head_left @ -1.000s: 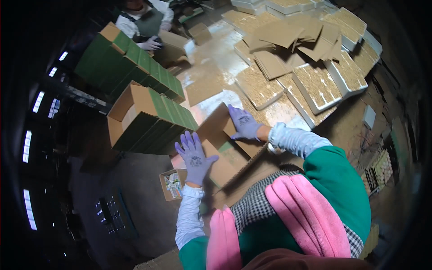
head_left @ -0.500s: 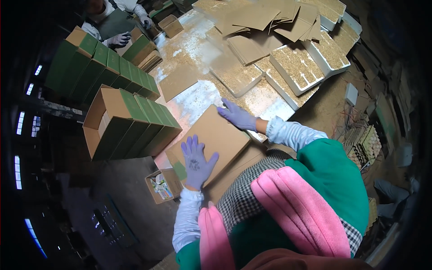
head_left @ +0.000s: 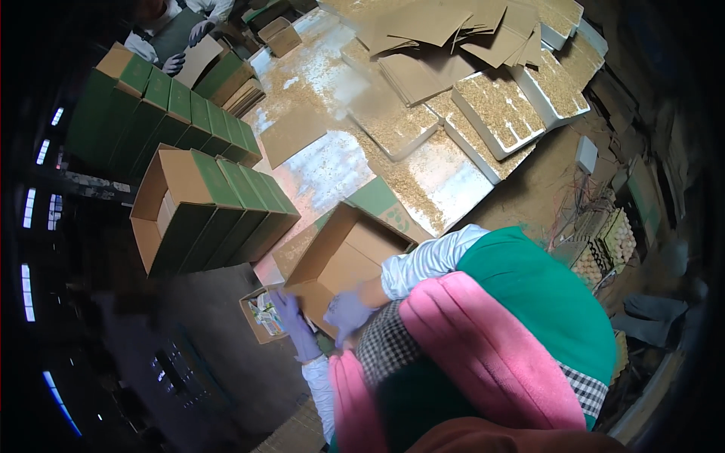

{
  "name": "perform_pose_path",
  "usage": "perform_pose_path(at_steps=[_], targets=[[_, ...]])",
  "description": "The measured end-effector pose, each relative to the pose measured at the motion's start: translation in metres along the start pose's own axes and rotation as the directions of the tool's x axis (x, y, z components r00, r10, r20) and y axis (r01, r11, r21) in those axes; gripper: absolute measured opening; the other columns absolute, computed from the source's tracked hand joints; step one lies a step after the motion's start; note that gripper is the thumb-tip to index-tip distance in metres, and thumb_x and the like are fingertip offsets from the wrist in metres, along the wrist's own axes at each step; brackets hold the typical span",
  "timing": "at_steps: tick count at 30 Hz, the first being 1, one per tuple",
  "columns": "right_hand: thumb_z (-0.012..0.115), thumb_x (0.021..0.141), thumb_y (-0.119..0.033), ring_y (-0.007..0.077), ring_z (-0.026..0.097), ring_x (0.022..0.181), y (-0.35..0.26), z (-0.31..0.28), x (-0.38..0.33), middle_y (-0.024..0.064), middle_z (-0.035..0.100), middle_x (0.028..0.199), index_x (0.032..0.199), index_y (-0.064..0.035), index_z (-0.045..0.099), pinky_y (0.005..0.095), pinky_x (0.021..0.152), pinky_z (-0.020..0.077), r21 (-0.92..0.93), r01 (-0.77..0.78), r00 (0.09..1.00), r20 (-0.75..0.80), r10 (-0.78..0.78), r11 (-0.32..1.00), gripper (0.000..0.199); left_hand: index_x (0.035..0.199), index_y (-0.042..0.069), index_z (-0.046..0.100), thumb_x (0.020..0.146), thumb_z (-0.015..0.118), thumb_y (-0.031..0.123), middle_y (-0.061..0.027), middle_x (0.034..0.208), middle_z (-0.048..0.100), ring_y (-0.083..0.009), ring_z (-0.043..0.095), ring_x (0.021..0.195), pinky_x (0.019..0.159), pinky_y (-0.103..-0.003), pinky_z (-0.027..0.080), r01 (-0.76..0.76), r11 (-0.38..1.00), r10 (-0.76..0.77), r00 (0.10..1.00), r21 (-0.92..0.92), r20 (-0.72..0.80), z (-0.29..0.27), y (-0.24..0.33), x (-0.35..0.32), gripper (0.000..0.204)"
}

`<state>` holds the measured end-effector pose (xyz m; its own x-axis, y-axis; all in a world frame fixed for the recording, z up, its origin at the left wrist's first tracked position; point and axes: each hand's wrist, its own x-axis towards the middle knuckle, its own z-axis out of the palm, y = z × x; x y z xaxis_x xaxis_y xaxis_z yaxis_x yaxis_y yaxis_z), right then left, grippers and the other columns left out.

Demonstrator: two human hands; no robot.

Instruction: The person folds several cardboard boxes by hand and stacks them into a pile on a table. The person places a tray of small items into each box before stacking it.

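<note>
In front of me stands a brown cardboard box (head_left: 368, 245) with its top open and its inside walls showing. A green-printed flap (head_left: 377, 198) folds outward on its far side. My left hand (head_left: 297, 328), in a purple glove, is at the box's left outer side with its fingers stretched out. My right hand (head_left: 350, 313), gloved alike, is at the box's near edge. Motion smears its fingers, so their grip cannot be made out. Just left of my left hand, a small open carton (head_left: 264, 317) holds colourful packets.
Green and brown boxes (head_left: 249, 204) stand in rows at left. Trays of grainy bedding (head_left: 498, 113) and flat cardboard sheets (head_left: 430, 30) cover the table's far right. A co-worker (head_left: 170, 38) handles a cardboard piece at far left. Egg trays (head_left: 615, 241) lie at right.
The cardboard that lay flat under both hands now stands as an open box. My right hand has come back from the far edge to the near edge; my left hand has moved down and left.
</note>
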<state>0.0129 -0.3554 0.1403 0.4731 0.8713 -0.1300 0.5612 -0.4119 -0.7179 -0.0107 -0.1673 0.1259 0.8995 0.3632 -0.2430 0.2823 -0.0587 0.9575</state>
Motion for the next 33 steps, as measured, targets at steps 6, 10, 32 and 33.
perform_pose_path(at_steps=[6,10,32,33], targets=[[0.059,0.093,-0.028,0.0176,0.059,0.076,0.181,-0.099,-0.119,0.0052,0.06,0.089,0.113,-0.0023,0.058,0.0298,0.064,0.0487,0.64,0.134,0.171,-0.767,0.619,0.756,0.033,0.15,-0.002,0.02,0.089,0.043,0.004,-0.0212,0.157,0.021,-0.0312,0.019,0.145,0.117,-0.036,0.016,-0.109,0.938,0.142,0.987,0.328,-0.078,0.021,-0.033,-0.041,0.066],[0.06,0.092,-0.044,0.0165,0.06,0.076,0.32,-0.085,-0.154,0.0049,0.059,0.085,0.106,-0.0024,0.062,0.0339,0.061,0.0505,0.975,0.168,0.009,-0.147,0.989,0.144,0.044,0.149,-0.002,0.023,0.09,0.043,0.006,-0.0219,0.154,0.026,-0.0319,0.027,0.142,0.114,-0.037,0.022,-0.074,0.926,0.115,0.989,0.371,-0.09,0.029,-0.02,-0.029,0.063],[0.063,0.092,-0.021,0.0278,0.06,0.115,0.19,-0.082,-0.224,0.0133,0.058,0.129,0.137,-0.0035,0.044,0.0429,0.095,0.0529,0.733,0.676,0.461,-0.335,0.821,-0.08,0.051,0.148,-0.005,0.024,0.09,0.045,0.004,-0.0216,0.153,0.029,-0.031,0.025,0.143,0.118,-0.037,0.017,-0.208,0.872,0.252,0.967,0.443,-0.041,0.02,-0.039,-0.009,0.063],[0.062,0.093,-0.02,0.0276,0.06,0.116,0.17,-0.089,-0.233,0.0133,0.058,0.129,0.136,-0.0021,0.045,0.0409,0.097,0.0523,0.755,0.655,0.466,-0.378,0.8,-0.024,0.049,0.148,-0.005,0.023,0.091,0.045,0.005,-0.0219,0.153,0.028,-0.0311,0.024,0.144,0.118,-0.037,0.016,-0.234,0.88,0.26,0.965,0.412,-0.008,0.024,-0.037,-0.003,0.062]])
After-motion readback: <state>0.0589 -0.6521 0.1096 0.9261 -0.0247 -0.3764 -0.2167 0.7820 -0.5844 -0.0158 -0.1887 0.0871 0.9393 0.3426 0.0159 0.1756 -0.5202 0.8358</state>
